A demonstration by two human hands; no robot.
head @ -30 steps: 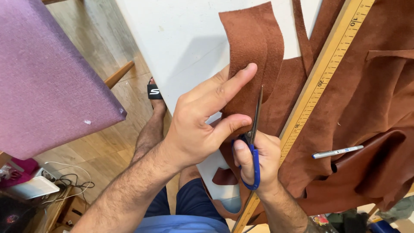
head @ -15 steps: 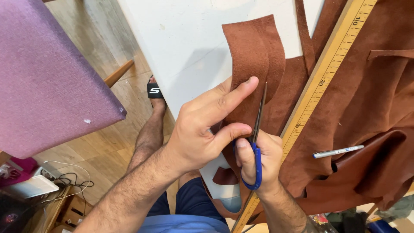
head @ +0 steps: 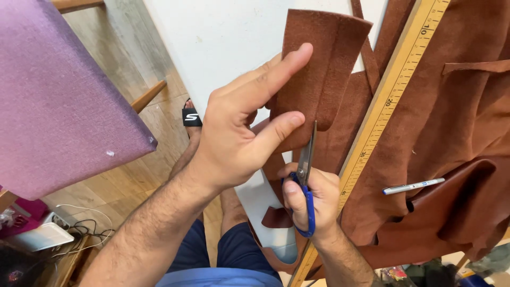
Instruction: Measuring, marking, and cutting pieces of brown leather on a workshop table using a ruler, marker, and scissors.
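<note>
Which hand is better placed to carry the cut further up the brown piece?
Right. The right hand grips the blue-handled scissors, blades at the brown suede piece; the left hand is busy holding it up.

Bright, even light fills the head view, soft and without hard glare. The white table (head: pixel 228 37) runs close to washed out, its surface nearly featureless. The left hand (head: pixel 241 127) throws only a faint, diffuse shadow onto the brown suede piece (head: pixel 329 58). Focus holds sharp across the centre, ruler marks crisp, while the lower corners fall dim and slightly soft.
</note>
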